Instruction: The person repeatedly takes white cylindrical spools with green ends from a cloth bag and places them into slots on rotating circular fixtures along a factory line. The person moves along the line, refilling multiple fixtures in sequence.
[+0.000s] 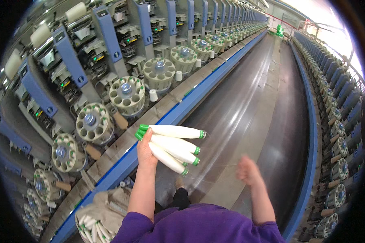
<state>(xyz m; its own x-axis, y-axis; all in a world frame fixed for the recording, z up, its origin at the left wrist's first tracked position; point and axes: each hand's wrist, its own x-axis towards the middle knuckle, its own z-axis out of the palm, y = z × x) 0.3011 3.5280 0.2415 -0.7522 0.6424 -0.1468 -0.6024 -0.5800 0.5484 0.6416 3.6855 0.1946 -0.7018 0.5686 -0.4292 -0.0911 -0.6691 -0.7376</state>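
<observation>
My left hand [145,150] is closed around a bunch of white yarn bobbins [172,131] with green ends. It grips them by one end, and they fan out to the right over the aisle. My right hand [249,171] hangs apart on the right above the floor, blurred by motion. Its fingers look curled, but the smear hides whether they hold anything. To the left of my left hand stand round bobbin magazines [127,95] with ringed pockets, several of them partly filled with green-tipped bobbins.
A cloth sack [105,202] of similar bobbins sits at my lower left. Winding machines with blue panels [105,32] line the left, edged by a blue rail [178,113]. Another machine row [338,127] runs along the right. A green machine [279,30] stands at the aisle's far end.
</observation>
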